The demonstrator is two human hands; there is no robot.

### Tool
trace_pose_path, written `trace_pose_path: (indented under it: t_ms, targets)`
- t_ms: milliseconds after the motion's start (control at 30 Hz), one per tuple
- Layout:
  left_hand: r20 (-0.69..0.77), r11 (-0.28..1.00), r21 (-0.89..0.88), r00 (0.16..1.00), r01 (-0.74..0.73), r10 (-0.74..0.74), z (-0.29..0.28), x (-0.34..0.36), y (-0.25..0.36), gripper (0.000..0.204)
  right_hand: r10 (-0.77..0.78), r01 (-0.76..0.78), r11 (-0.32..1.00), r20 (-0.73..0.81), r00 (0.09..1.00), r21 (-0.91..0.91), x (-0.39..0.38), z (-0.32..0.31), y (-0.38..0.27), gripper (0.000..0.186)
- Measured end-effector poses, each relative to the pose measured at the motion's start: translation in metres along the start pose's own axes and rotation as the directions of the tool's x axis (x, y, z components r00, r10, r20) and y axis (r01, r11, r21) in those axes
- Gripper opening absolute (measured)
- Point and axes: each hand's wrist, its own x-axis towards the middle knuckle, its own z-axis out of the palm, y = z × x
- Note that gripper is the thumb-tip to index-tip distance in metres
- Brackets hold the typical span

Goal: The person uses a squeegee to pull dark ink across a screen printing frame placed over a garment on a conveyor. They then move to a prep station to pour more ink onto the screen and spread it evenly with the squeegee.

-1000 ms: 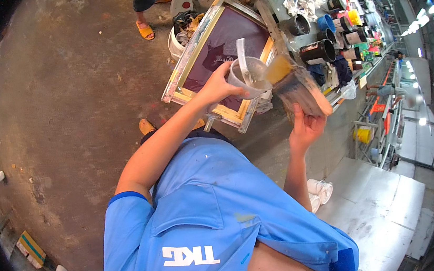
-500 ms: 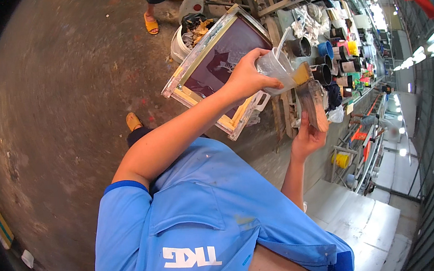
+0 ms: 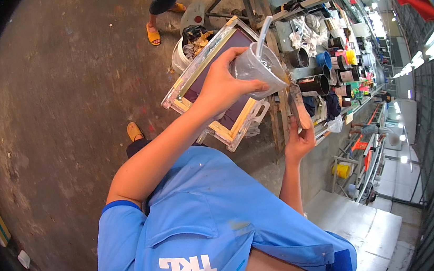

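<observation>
My left hand (image 3: 225,84) is wrapped round a clear plastic cup (image 3: 253,73), which is tilted to the right. A pale flat stick (image 3: 265,31) stands up out of the cup's mouth. In my right hand (image 3: 299,144) is a small wooden-handled squeegee (image 3: 301,110), pinched by its lower end. The squeegee's upper end meets the cup's rim, and residue shows there. How much the cup holds is hard to make out. Below and behind the cup lies a framed printing screen (image 3: 186,80) with dark mesh, partly hidden by my left hand and the cup.
A white bucket (image 3: 179,59) with crumpled waste stands beyond the screen. To the right, a long bench carries several black tubs (image 3: 313,86), a blue tub (image 3: 324,60) and rags (image 3: 312,31). A person's foot in a yellow sandal (image 3: 153,36) is on the floor at the top.
Cup and squeegee have both shifted left. The cup leans further over, and the squeegee has turned more edge-on, its end now at the cup's rim.
</observation>
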Motion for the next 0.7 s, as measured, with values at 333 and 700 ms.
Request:
trace_pose_path:
  t_ms: [333,700]
  targets:
    - [-0.024,0.983,-0.182,1.000,0.002,-0.007,0.001,-0.007,0.002,0.088,-0.033,0.032,0.999,-0.018,0.999,-0.041,-0.004,0.003,0.009,0.034]
    - [0.046,0.942,-0.180,0.959,0.282,-0.278,-0.020,0.003,-0.099,0.094,0.481,-0.289,0.564,-0.024,0.876,0.773,0.018,-0.005,-0.014,0.054]
